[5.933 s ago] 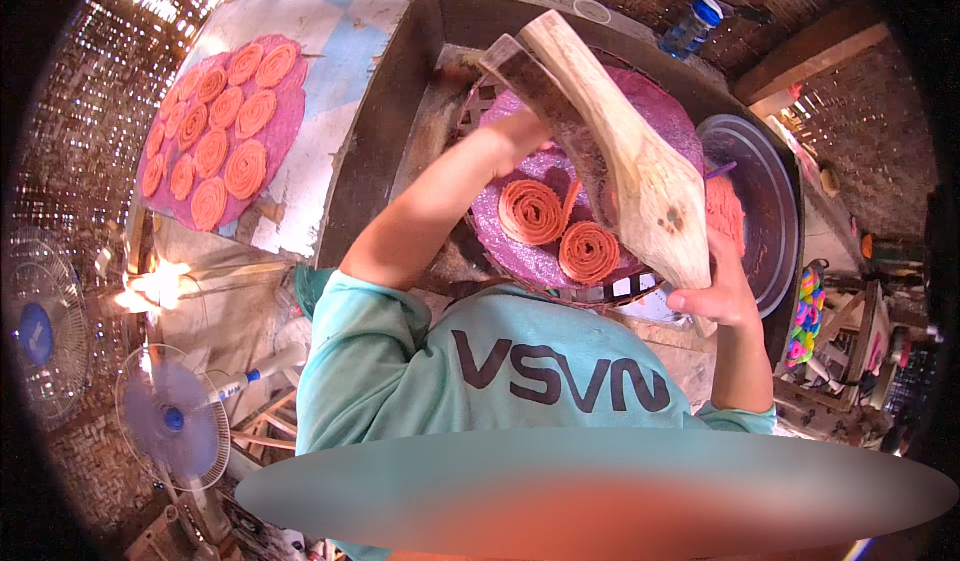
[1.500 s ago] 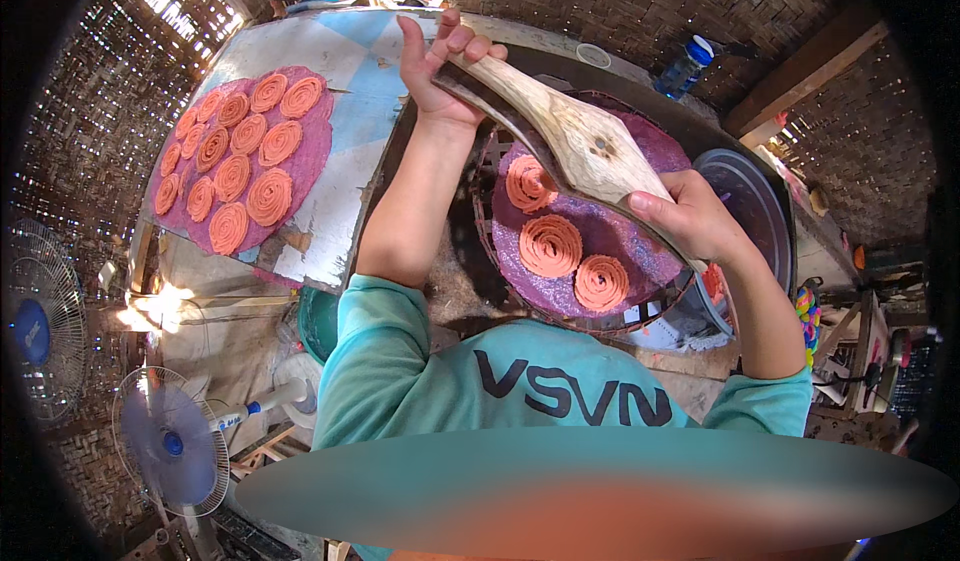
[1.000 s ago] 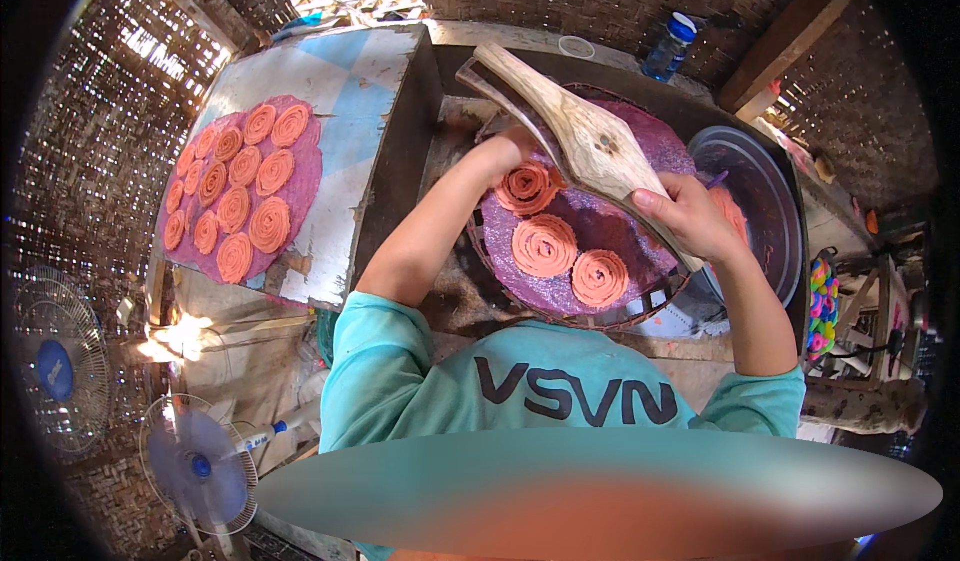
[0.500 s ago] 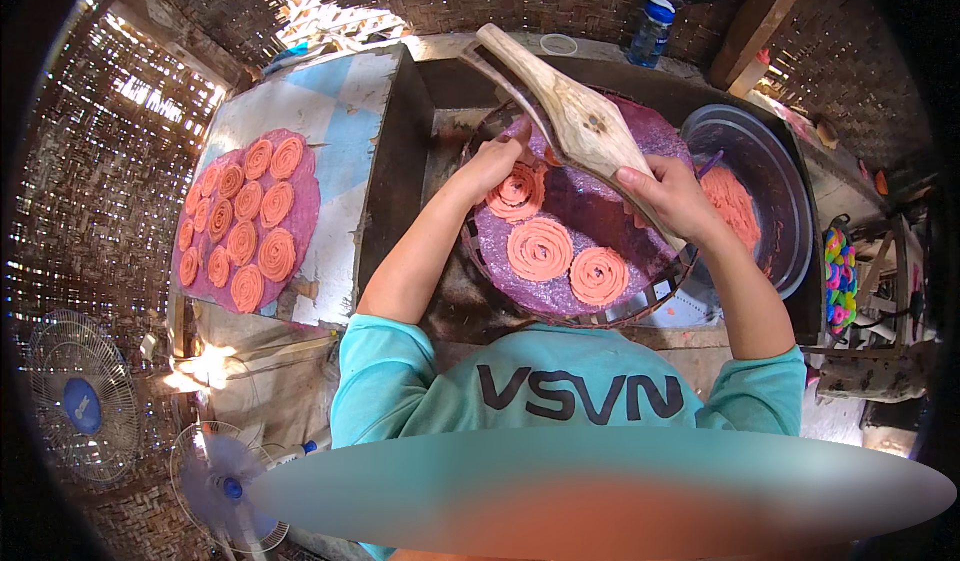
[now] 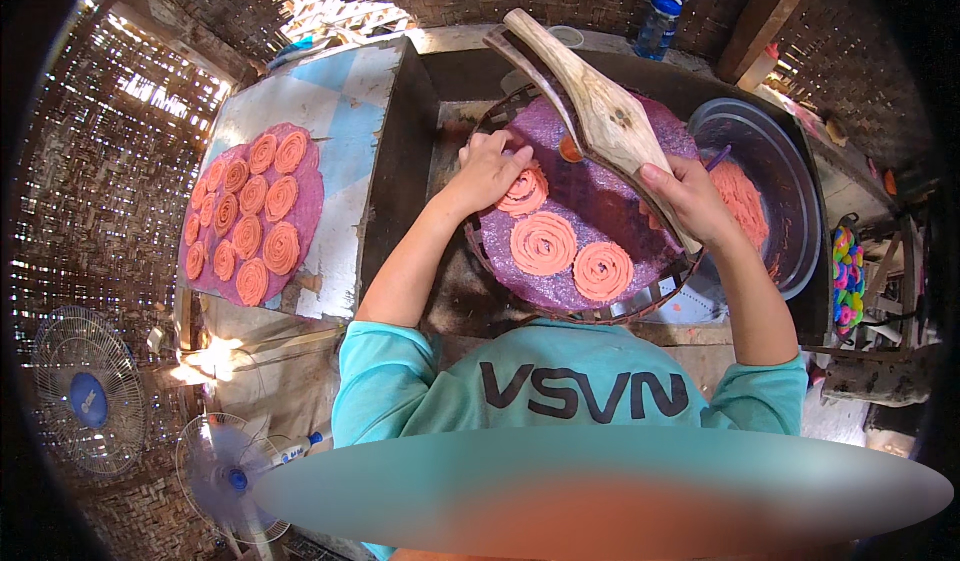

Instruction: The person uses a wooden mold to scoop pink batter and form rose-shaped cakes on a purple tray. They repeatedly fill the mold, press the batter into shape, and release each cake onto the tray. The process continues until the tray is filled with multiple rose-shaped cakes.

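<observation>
My right hand (image 5: 690, 201) is wrapped around the lower end of a two-armed wooden press (image 5: 615, 126), which slants up to the left above a round purple sheet (image 5: 515, 279). The sheet lies on a dark, slatted round tray (image 5: 655, 306). Three coiled spirals of orange dough sit on it: a front left spiral (image 5: 543, 244), a front right spiral (image 5: 602, 271) and a left spiral (image 5: 524, 191). My left hand (image 5: 492, 173) rests at the sheet's left edge, partly over that left spiral, fingers bent and somewhat apart. A small orange piece (image 5: 570, 149) shows beside the press.
To the right stands a dark grey tub (image 5: 800, 211) holding orange dough (image 5: 738, 201). On the left, a box-like stand (image 5: 345, 191) bears another purple sheet with several spirals. A blue-capped bottle (image 5: 658, 26) stands at the back; two fans (image 5: 88, 399) are at lower left.
My left hand has shifted from the inner side of the left spiral out toward the sheet's left edge, its fingers less pinched. The press has moved slightly right and up in my right hand.
</observation>
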The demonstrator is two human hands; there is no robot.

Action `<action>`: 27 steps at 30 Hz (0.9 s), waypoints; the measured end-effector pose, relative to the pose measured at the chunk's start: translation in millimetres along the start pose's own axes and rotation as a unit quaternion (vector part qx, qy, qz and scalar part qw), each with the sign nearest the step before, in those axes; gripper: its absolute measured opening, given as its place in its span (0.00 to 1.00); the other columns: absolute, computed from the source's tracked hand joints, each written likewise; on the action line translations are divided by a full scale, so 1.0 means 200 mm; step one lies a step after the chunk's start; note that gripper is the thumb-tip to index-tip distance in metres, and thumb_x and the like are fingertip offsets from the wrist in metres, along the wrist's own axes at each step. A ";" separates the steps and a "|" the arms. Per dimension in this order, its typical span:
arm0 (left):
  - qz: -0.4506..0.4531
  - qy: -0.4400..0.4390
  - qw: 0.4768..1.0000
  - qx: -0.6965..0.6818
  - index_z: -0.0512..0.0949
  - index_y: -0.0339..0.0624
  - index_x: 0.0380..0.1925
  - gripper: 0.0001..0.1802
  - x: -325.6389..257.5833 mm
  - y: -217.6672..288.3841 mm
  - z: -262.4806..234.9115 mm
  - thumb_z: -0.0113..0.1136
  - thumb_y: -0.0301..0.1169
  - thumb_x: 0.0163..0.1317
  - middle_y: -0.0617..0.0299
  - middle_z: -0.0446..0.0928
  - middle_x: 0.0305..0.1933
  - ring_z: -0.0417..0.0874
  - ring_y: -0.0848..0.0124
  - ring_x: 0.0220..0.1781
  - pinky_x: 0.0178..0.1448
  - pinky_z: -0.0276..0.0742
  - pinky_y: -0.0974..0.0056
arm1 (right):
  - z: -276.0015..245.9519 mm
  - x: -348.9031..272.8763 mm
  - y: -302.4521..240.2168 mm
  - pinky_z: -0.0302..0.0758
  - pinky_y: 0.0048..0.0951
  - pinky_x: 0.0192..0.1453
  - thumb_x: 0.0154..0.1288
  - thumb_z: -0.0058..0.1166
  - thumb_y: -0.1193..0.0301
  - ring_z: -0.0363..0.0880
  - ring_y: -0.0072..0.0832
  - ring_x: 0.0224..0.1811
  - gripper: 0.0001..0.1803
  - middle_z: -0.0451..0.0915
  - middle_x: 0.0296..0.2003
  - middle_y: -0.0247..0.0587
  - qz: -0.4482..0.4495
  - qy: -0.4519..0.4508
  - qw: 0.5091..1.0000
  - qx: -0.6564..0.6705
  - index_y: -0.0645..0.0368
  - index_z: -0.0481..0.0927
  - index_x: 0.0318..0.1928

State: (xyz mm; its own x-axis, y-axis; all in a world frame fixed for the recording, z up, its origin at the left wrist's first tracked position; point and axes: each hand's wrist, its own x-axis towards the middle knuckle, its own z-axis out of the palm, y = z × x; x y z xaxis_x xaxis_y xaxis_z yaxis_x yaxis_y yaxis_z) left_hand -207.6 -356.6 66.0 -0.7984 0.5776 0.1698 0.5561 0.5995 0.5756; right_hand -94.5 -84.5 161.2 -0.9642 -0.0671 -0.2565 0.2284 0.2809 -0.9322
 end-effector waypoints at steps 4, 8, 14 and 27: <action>0.114 -0.012 0.981 0.154 0.81 0.53 0.45 0.21 -0.05 0.06 -0.05 0.47 0.50 0.62 0.58 0.66 0.58 0.63 0.57 0.56 0.59 0.53 0.53 | 0.00 -0.01 -0.02 0.72 0.24 0.24 0.59 0.54 0.48 0.74 0.22 0.20 0.29 0.76 0.22 0.37 -0.003 -0.003 1.000 0.011 0.67 0.77 0.38; 0.092 0.074 0.974 0.195 0.71 0.53 0.56 0.25 -0.10 0.02 -0.05 0.48 0.48 0.61 0.57 0.60 0.65 0.60 0.55 0.60 0.61 0.50 0.50 | -0.01 -0.04 0.00 0.72 0.24 0.24 0.60 0.54 0.49 0.74 0.22 0.21 0.28 0.76 0.23 0.38 -0.017 -0.009 0.999 0.029 0.67 0.76 0.39; 0.077 0.024 0.985 0.154 0.68 0.55 0.58 0.28 -0.32 0.10 -0.04 0.48 0.51 0.60 0.58 0.50 0.71 0.51 0.49 0.69 0.68 0.34 0.36 | -0.02 -0.11 0.01 0.72 0.23 0.25 0.60 0.54 0.50 0.74 0.21 0.22 0.28 0.76 0.24 0.38 -0.021 -0.012 0.998 0.055 0.66 0.76 0.41; 0.062 0.055 0.990 0.115 0.75 0.57 0.52 0.24 -0.37 0.05 0.00 0.44 0.52 0.62 0.58 0.53 0.70 0.51 0.49 0.69 0.68 0.35 0.37 | -0.05 -0.15 0.02 0.72 0.23 0.25 0.61 0.52 0.50 0.74 0.22 0.21 0.27 0.76 0.23 0.38 -0.017 -0.005 0.997 0.080 0.66 0.75 0.41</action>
State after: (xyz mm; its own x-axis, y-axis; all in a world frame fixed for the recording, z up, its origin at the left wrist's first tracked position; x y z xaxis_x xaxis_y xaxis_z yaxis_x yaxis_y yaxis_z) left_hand -142.7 -393.7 60.0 -0.7346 0.5977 0.3210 0.6785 0.6463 0.3492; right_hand -65.9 -71.6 167.6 -0.9706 -0.0846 -0.2251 0.2141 0.1221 -0.9691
